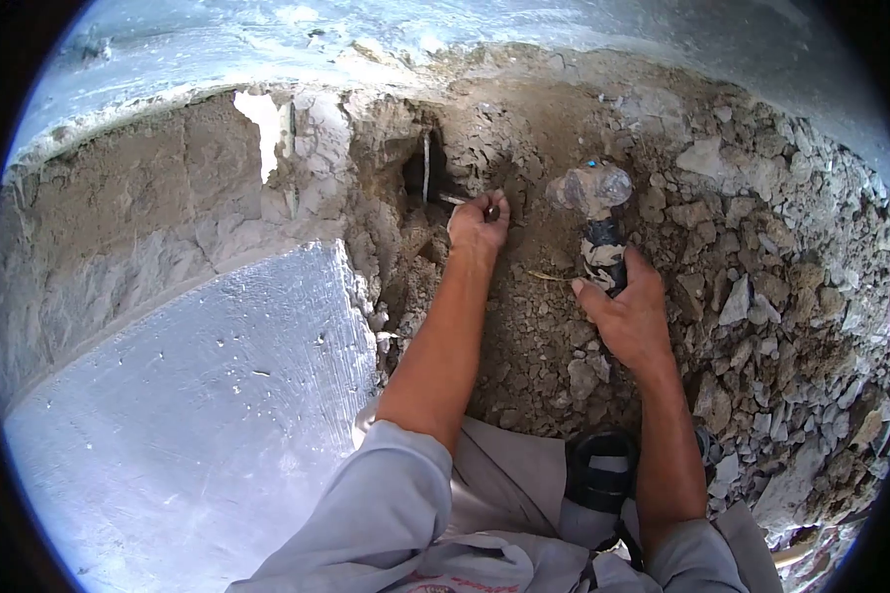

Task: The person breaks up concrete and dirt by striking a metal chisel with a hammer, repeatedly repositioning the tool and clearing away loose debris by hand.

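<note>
My left hand (478,223) is closed around a short metal chisel (451,200), whose tip points left into a dark hole (415,173) in the broken earth wall. Most of the chisel is hidden by my fingers. In my right hand (631,311) is a hammer (591,190), gripped by its dark, dirt-caked handle. The dusty hammer head is raised over the rubble, to the right of my left hand and apart from the chisel. A thin pale rod (426,168) stands upright at the hole.
Broken stones and soil (761,296) cover the ground at the right. A smooth grey slab (198,415) with a jagged edge lies at the left, below an exposed wall face (148,188). My sandalled foot (600,474) rests on the rubble below my right hand.
</note>
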Action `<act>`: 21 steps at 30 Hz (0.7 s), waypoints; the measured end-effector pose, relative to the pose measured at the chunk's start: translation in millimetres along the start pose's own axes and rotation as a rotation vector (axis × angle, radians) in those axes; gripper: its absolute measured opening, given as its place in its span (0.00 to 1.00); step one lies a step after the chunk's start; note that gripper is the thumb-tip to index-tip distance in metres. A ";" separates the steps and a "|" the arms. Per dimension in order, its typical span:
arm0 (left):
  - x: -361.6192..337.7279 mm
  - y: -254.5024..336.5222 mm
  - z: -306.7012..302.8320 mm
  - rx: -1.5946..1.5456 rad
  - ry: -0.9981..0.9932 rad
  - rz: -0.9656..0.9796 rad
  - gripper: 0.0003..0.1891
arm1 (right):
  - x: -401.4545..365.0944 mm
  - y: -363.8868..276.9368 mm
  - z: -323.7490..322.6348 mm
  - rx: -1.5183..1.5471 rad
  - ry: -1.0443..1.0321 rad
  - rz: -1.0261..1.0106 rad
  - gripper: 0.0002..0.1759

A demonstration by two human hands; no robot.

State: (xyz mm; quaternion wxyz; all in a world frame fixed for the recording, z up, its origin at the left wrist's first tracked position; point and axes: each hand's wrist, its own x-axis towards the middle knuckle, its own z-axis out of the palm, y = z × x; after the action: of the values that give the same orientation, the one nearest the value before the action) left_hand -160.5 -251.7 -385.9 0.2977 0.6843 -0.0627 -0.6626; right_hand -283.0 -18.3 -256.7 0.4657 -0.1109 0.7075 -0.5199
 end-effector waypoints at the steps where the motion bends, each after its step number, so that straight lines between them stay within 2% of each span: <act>1: 1.3 0.3 4.7 -0.028 -0.037 -0.024 0.05 | 0.1 2.0 0.8 0.000 0.008 -0.024 0.20; 9: 20.4 9.9 44.5 -0.186 -0.097 -0.029 0.09 | 0.5 2.2 1.6 -0.074 0.017 0.004 0.21; 12: 41.7 14.9 53.6 -0.277 -0.101 -0.038 0.07 | 1.5 -0.9 1.7 -0.056 0.013 -0.001 0.21; 13: 26.1 14.0 62.2 -0.306 -0.047 -0.004 0.05 | 2.0 -0.7 2.0 -0.059 0.016 -0.011 0.21; 16: 14.4 11.1 53.3 -0.221 0.000 0.087 0.05 | 1.5 6.1 4.0 -0.048 0.024 -0.021 0.21; 19: 28.5 25.6 36.3 -0.237 -0.033 0.028 0.04 | 2.6 9.2 1.7 -0.025 0.002 0.023 0.21; 21: 27.4 28.7 30.0 -0.213 -0.064 0.062 0.06 | 5.2 7.2 1.3 0.002 -0.005 0.038 0.21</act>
State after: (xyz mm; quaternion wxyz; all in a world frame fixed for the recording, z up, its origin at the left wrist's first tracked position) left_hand -176.8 -298.0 -394.0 0.3869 0.6249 -0.0226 -0.6777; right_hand -282.4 -19.3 -265.6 0.4773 -0.0984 0.7078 -0.5114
